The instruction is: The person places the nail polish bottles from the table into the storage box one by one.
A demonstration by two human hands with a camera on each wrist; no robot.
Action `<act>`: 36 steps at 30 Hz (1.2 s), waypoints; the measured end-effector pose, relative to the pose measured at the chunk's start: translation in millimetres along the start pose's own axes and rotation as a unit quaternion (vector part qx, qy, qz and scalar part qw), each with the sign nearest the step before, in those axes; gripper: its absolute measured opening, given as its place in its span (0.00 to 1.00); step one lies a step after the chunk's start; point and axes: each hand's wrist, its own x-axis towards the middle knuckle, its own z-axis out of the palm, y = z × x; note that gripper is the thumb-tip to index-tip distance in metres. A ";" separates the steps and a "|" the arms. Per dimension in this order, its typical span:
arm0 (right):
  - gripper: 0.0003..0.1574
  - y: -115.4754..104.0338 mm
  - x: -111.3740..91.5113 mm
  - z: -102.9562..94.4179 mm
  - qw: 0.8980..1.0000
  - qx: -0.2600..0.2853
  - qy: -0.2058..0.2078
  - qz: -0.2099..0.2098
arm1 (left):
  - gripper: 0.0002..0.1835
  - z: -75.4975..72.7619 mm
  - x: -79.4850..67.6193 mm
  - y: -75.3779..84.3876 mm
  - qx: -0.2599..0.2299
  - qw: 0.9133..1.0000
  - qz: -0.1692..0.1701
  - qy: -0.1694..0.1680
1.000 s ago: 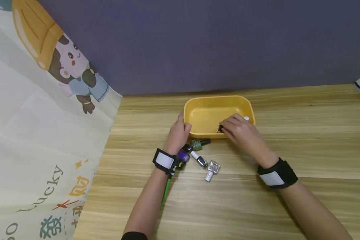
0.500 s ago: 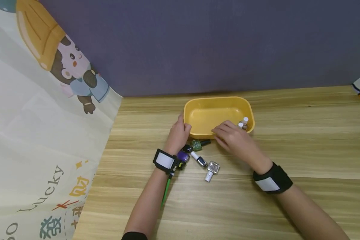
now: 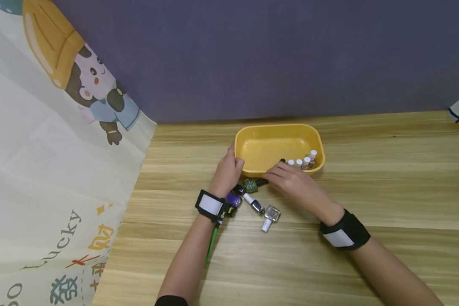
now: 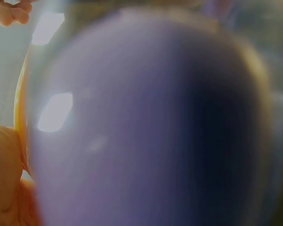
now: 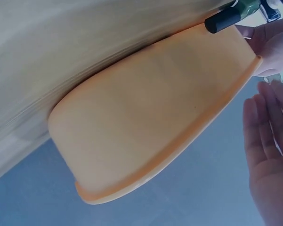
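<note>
Yellow tray (image 3: 267,146) nr far edge of surface (image 3: 398,178). L hand (image 3: 226,170) grips tray's L end. R hand (image 3: 292,182) at tray's near rim, fingers nr straight, nothing seen in it. Capped bottles (image 3: 307,161) in tray, caps up, along near wall to near R corner: 4 wht caps, 1 blk. Outside near wall: green bottle (image 3: 250,185), blk cap nr R fingertips; purple bottle (image 3: 234,199) by L wrist; dark wht-capped bottle (image 3: 257,206); clear bottle (image 3: 272,213). Purple blur (image 4: 117,132) blocks most of L wrist view.

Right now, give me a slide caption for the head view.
Left hand holding a yellow tray with white-capped bottles inside, right hand at its near edge, other bottles on the table.
</note>
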 end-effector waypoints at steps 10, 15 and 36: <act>0.28 -15.4 1.7 8.9 0.996 0.013 -0.056 -0.070 | 0.29 -0.1 0.1 0.4 0.002 1.000 0.002 -0.002; 0.34 -19.2 -1.8 10.8 0.992 0.009 -0.095 -0.081 | 0.29 0.8 0.6 -1.0 0.006 1.000 0.009 0.001; 0.28 -26.9 -5.9 19.5 0.989 0.000 -0.133 -0.070 | 0.28 0.5 0.6 0.1 0.009 1.000 0.008 0.007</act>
